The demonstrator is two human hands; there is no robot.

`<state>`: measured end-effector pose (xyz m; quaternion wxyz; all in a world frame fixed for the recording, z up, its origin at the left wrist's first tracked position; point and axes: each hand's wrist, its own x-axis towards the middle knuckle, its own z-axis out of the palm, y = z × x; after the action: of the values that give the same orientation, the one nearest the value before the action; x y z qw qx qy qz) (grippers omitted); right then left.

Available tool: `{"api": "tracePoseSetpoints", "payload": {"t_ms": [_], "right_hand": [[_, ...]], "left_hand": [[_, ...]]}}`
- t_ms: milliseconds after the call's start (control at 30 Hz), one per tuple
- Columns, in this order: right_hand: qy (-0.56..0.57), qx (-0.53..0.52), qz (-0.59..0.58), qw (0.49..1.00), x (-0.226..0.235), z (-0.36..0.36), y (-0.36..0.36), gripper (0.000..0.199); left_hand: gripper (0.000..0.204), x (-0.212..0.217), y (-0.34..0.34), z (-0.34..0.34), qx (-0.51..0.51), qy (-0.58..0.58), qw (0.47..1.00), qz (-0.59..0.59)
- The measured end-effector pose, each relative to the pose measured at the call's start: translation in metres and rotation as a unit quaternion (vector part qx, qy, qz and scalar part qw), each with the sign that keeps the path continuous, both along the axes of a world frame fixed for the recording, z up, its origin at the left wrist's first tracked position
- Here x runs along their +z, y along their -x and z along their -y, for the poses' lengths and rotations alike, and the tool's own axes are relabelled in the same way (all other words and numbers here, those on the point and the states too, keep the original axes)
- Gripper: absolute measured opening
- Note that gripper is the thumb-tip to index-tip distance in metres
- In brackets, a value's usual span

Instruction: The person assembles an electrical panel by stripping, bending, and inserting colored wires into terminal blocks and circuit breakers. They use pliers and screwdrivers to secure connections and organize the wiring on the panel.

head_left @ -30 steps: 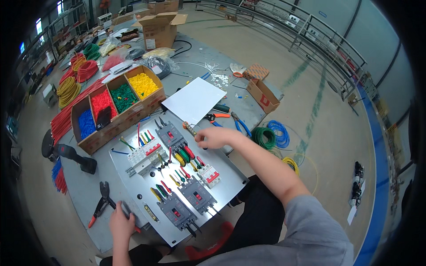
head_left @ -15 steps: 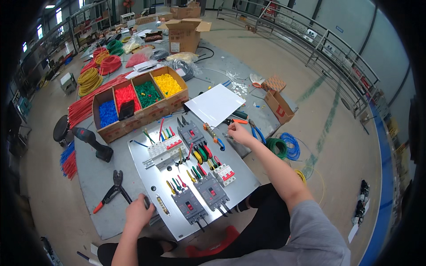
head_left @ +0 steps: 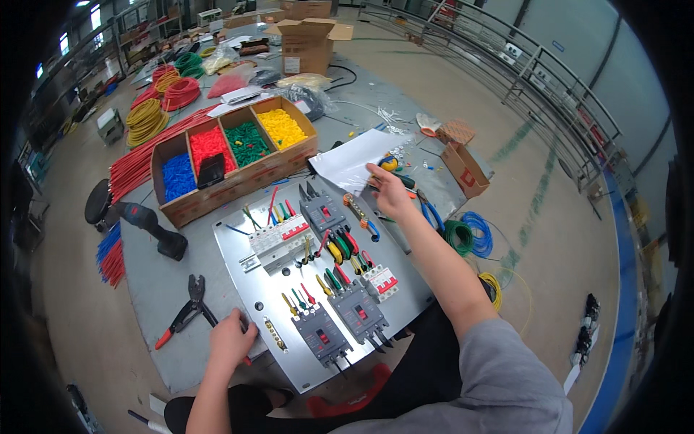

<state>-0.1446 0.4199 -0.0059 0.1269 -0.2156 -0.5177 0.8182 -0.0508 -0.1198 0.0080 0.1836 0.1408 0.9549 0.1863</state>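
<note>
A grey metal panel (head_left: 249,278) lies on the floor mat in front of me, carrying a white breaker row (head_left: 280,239), dark breakers (head_left: 323,334) and short coloured wires (head_left: 340,244). My left hand (head_left: 230,340) rests at the panel's lower left edge, its fingers curled round a small red-handled tool (head_left: 246,359). My right hand (head_left: 388,192) reaches past the panel's upper right corner. Its fingers lie apart on the hand tools (head_left: 405,184) beside a white paper sheet (head_left: 347,163). A yellow-handled screwdriver (head_left: 359,214) lies just left of that hand.
A cardboard tray (head_left: 235,181) of blue, red, green and yellow pieces sits behind the panel. A cordless drill (head_left: 148,224) and red-handled pliers (head_left: 184,311) lie to the left. Wire coils (head_left: 466,237) and small boxes (head_left: 464,168) are on the right, a railing beyond.
My right hand has moved from the panel's right edge up and away to the tools by the paper sheet. My left hand has stayed at the panel's lower left edge.
</note>
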Motion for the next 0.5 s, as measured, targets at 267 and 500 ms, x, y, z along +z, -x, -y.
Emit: {"api": "tracePoseSetpoints", "payload": {"t_ms": [267, 500], "right_hand": [[-0.153, 0.223, -0.071, 0.96, 0.021, 0.047, -0.003, 0.036], [-0.249, 0.213, -0.044, 0.944, 0.026, 0.043, -0.015, 0.044]], "left_hand": [[0.038, 0.002, 0.0, 0.001, 0.004, 0.009, 1.0, 0.003], [0.035, 0.0, 0.006, -0.003, -0.004, -0.001, 1.0, -0.008]]}}
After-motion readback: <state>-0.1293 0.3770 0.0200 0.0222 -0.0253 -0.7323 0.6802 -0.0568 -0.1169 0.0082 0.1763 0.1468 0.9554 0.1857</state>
